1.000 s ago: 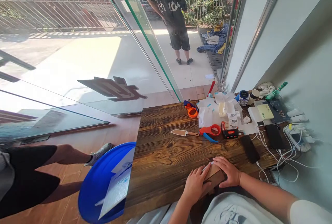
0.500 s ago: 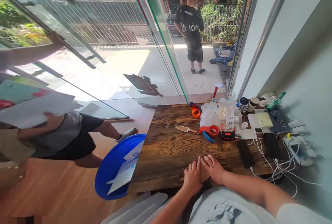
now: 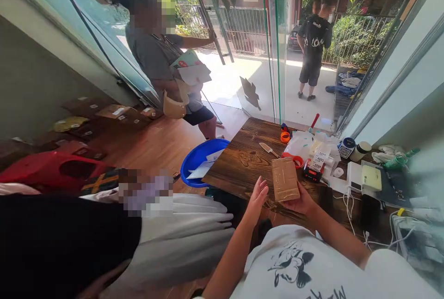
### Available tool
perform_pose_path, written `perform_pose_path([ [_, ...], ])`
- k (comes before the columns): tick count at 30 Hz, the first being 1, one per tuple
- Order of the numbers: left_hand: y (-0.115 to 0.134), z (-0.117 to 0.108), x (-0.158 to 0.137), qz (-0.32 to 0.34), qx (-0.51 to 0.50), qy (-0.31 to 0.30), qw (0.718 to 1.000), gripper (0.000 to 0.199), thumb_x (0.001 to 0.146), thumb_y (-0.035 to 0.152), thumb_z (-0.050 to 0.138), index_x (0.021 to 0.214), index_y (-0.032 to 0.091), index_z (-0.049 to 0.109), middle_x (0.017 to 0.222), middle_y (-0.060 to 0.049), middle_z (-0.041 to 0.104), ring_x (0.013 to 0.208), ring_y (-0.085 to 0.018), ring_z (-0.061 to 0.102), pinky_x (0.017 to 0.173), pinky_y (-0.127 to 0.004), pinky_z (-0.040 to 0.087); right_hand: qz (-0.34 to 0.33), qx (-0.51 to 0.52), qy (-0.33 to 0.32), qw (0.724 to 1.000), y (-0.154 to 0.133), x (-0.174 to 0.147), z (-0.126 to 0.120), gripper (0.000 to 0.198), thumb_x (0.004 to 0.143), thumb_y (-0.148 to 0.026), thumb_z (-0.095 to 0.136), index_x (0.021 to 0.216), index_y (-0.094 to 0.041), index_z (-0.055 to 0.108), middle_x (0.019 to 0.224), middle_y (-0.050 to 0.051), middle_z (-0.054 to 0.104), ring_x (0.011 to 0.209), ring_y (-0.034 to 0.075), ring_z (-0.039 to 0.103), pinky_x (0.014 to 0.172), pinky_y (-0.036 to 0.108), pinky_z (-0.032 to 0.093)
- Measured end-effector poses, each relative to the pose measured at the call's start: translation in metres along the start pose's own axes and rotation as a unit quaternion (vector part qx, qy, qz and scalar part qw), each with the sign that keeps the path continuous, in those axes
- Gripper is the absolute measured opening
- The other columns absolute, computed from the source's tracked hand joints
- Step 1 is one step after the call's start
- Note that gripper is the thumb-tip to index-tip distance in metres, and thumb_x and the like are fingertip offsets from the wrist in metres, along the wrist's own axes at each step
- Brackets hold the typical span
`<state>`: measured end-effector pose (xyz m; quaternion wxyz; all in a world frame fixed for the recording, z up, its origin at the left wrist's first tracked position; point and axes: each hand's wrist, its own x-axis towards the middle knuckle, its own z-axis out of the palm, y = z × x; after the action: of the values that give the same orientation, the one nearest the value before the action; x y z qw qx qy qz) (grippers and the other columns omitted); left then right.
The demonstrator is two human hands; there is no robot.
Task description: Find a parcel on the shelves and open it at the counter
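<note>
A small brown cardboard box (image 3: 285, 179) is held up over the near edge of the dark wooden table (image 3: 239, 160). My right hand (image 3: 302, 201) grips it from below and the right side, part of the fingers hidden behind it. Just left of the box, my left hand (image 3: 258, 192) is raised with fingers stretched out, holding nothing. Beyond the box lie a knife (image 3: 268, 149) with a pale blade and an orange-handled tool (image 3: 296, 160), partly covered by the box. A label printer (image 3: 314, 169) with a printed label strip stands to the right.
A blue tub (image 3: 189, 162) with papers stands left of the table. Phones, white cables (image 3: 350, 206) and jars (image 3: 347, 147) crowd the right side. A person in a white skirt (image 3: 180, 239) is close on my left; another holds the glass door. Parcels (image 3: 118, 112) lie along the wall.
The box has come up from the table edge in my right hand, and my left hand has come off it. My view has swung left, bringing the person beside me into sight.
</note>
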<state>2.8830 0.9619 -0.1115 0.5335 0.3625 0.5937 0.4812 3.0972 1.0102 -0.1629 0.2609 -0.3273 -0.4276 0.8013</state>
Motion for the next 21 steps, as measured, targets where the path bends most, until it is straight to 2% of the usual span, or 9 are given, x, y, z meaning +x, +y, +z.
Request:
perform_pose_path([
  [3, 0.004, 0.038, -0.022, 0.042, -0.041, -0.025, 0.998, 0.096, 0.078, 0.074, 0.068, 0.158, 0.029, 0.041, 0.159, -0.011, 0.049, 0.147, -0.031, 0.046, 0.118, -0.042, 0.043, 0.058, 0.137, -0.008, 0.989, 0.004, -0.017, 0.011, 0.075, 0.094, -0.078, 0.028, 0.125, -0.020, 0.063, 0.126, 0.014, 0.073, 0.115, 0.027, 0.070, 0.106, 0.048, 0.054],
  [6, 0.011, 0.056, -0.040, 0.061, -0.067, -0.038, 0.995, 0.100, 0.072, 0.068, 0.078, 0.157, 0.028, 0.042, 0.160, -0.010, 0.048, 0.147, -0.032, 0.044, 0.120, -0.043, 0.041, 0.074, 0.157, 0.009, 0.985, 0.006, -0.031, 0.011, 0.069, 0.093, -0.077, 0.036, 0.119, -0.020, 0.065, 0.120, 0.013, 0.075, 0.112, 0.028, 0.071, 0.102, 0.048, 0.056],
  [8, 0.015, 0.058, -0.048, 0.051, -0.084, -0.056, 0.994, 0.106, 0.067, 0.062, 0.085, 0.157, 0.027, 0.041, 0.155, -0.012, 0.053, 0.141, -0.034, 0.050, 0.117, -0.046, 0.044, 0.061, 0.132, 0.000, 0.989, 0.002, -0.039, 0.008, 0.069, 0.088, -0.079, 0.047, 0.118, -0.020, 0.065, 0.117, 0.015, 0.075, 0.111, 0.032, 0.071, 0.098, 0.051, 0.058],
  [12, 0.013, 0.055, -0.055, 0.046, -0.100, -0.055, 0.992, 0.111, 0.058, 0.060, 0.090, 0.153, 0.024, 0.046, 0.150, -0.013, 0.059, 0.139, -0.037, 0.052, 0.118, -0.049, 0.042, -0.040, 0.034, 0.003, 0.999, -0.015, -0.052, 0.000, 0.074, 0.075, -0.076, 0.072, 0.123, -0.020, 0.064, 0.117, 0.017, 0.074, 0.112, 0.035, 0.070, 0.096, 0.052, 0.058],
  [16, 0.001, 0.060, -0.056, 0.062, -0.096, -0.045, 0.992, 0.119, 0.054, 0.078, 0.082, 0.153, 0.023, 0.046, 0.154, -0.014, 0.055, 0.143, -0.038, 0.047, 0.119, -0.047, 0.042, -0.084, -0.016, 0.025, 0.996, -0.027, -0.058, -0.005, 0.082, 0.064, -0.069, 0.086, 0.127, -0.022, 0.063, 0.118, 0.014, 0.074, 0.110, 0.034, 0.070, 0.099, 0.051, 0.057],
  [21, -0.017, 0.060, -0.049, 0.071, -0.063, -0.034, 0.995, 0.132, 0.048, 0.098, 0.064, 0.153, 0.020, 0.046, 0.151, -0.017, 0.057, 0.138, -0.039, 0.052, 0.115, -0.047, 0.046, -0.099, -0.053, 0.045, 0.993, -0.030, -0.062, -0.003, 0.091, 0.063, -0.061, 0.091, 0.139, -0.025, 0.057, 0.117, 0.011, 0.073, 0.111, 0.033, 0.067, 0.102, 0.054, 0.055],
])
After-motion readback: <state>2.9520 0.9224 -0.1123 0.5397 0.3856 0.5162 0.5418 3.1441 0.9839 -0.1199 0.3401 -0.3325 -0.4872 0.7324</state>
